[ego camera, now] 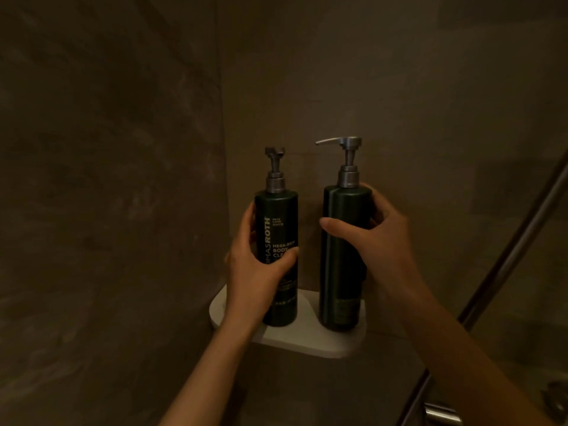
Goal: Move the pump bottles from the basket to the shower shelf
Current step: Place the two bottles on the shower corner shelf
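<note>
Two dark green pump bottles with grey metal pumps stand upright on a small white corner shelf [310,339] in the shower. The left bottle [278,216] shows white lettering and its pump nozzle points away from me. My left hand [255,265] is wrapped around its middle. The right bottle [344,272] has its label turned away and its nozzle points left. My right hand [375,232] grips its upper body, thumb across the front. The basket is not in view.
Brown stone-like walls meet in the corner behind the shelf. A metal rail or hose [519,244] runs diagonally at the right, with a chrome fitting [439,413] and a round knob [556,398] at the bottom right.
</note>
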The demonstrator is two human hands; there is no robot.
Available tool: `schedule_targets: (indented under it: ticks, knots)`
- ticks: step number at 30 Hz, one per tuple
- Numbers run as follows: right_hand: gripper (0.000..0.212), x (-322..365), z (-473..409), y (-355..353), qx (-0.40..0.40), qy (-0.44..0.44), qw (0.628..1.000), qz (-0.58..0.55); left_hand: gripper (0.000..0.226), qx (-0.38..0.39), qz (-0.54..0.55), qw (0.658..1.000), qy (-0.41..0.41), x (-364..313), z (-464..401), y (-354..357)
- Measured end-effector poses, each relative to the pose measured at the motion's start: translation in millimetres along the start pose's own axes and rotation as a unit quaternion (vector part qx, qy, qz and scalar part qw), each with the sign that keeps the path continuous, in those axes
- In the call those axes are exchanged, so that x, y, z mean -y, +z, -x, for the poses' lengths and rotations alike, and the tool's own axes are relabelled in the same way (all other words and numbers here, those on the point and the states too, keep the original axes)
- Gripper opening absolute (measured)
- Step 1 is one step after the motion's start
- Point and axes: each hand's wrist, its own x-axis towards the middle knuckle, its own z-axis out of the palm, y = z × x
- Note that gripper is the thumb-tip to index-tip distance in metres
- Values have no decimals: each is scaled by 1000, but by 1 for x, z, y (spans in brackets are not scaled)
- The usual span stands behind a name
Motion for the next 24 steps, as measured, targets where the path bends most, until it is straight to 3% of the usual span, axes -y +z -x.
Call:
schedule_targets:
  ticks: [8,14,24]
  knots:
    - [74,-20,10,10,-26,5,1000,-2,90,-7,-51,999,-11,11,23,-3]
    - [87,-57,52,15,-47,35,996,71,86,-11,-97,995,-31,17,40,-2]
    - [86,-76,56,29,-34,48,995,75,86,-65,-131,988,-50,28,22,-25]
